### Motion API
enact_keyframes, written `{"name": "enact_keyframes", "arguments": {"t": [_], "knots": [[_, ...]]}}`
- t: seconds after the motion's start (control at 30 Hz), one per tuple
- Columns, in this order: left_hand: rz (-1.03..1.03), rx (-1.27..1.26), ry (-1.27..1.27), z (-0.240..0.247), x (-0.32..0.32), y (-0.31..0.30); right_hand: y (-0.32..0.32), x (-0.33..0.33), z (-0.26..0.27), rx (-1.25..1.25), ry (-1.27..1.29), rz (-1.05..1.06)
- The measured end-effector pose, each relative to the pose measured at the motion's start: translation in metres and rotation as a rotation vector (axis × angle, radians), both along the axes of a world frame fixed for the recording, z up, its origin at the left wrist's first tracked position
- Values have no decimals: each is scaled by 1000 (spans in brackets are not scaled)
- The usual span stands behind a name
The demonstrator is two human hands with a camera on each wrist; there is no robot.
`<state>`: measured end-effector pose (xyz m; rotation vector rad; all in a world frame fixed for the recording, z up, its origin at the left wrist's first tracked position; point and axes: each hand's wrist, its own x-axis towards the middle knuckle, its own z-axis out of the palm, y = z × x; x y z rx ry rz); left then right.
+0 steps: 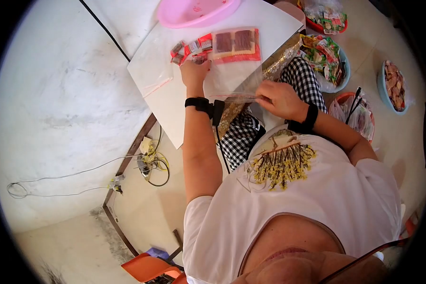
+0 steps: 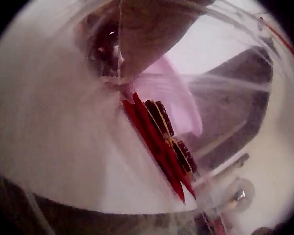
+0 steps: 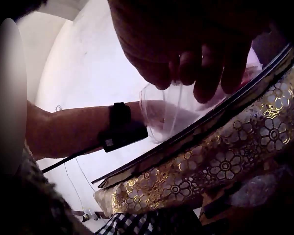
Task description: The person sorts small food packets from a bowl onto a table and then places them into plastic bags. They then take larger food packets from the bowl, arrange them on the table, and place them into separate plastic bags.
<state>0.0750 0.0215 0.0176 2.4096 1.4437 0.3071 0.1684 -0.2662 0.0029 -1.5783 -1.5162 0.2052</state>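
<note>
White board (image 1: 171,110) bears flat red packets (image 1: 234,43) inside crinkly clear bag (image 1: 232,78).

Basin (image 1: 194,12) pink; packet (image 1: 234,45) red, brown squares; bag (image 1: 232,78) clear; trousers (image 1: 303,80) black-white check; cloth (image 3: 225,166) gold floral.

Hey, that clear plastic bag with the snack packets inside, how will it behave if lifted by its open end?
Probably floppy: the clear bag wrinkles where the right hand pinches its mouth. Likely light, the snack packets being few and flat; they may sag to the closed end.
</note>
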Motion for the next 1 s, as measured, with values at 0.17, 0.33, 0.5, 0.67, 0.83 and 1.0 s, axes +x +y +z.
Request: {"name": "enact_keyframes", "arguments": {"t": [0.17, 0.33, 0.5, 0.67, 0.83, 1.0], "knots": [[41, 27, 109, 0, 9, -5, -2, 0, 3, -65, 9, 11], [18, -20, 122, -1, 5, 1, -2, 1, 2, -44, 5, 16], [-43, 41, 75, -11, -20, 13, -3, 0, 4, -49, -16, 29], [-100, 127, 91, -8, -52, 11, 0, -1, 0, -24, -27, 49], [-254, 193, 131, 3, -71, -19, 0, -5, -1, 5, -19, 58], [-200, 118, 111, -4, -75, -25, 1, -6, 0, 7, -55, -4]]}}
